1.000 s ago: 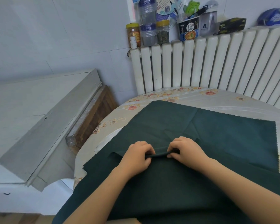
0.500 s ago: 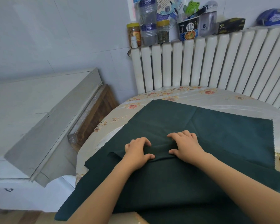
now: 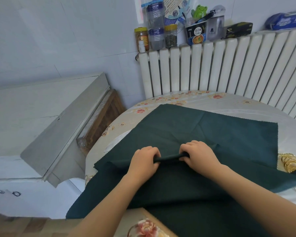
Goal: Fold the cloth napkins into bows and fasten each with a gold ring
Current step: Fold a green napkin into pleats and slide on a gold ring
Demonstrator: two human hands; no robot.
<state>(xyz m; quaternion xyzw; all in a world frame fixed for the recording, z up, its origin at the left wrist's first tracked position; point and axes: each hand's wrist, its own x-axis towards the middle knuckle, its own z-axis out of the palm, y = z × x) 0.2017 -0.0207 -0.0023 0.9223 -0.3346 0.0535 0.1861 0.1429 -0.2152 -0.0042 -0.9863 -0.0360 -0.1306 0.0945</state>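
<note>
Head view looks down on a round table [image 3: 229,106] under a floral tablecloth, and a dark green cloth napkin [image 3: 229,134] covers most of it, spread flat from the far edge by the white radiator [image 3: 229,65] to the near edge, where it hangs over toward the person. Its cut edges look pinked. The napkin reads as light, soft and limp: it drapes, takes a crease readily, and will likely slump out of any pleat that is not held. It should not be slippery or fragile, so a firm pinch seems safe. The best place to hold it appears to be along the folded ridge at the middle, close on both sides, so the pleat keeps an even width.

That ridge lies between the two hands, near the centre of the table. The left hand [image 3: 143,161] curls its fingers over the left end of the raised fold and grips it; the right hand [image 3: 200,154] does the same at the right end, fingers bent over the far side, thumb hidden beneath. A short stretch of fold spans the gap between them, lifted slightly off the flat cloth.

Gold rings [image 3: 290,164] lie at the right edge of the table, just beside the napkin's right border, well apart from both hands.
</note>
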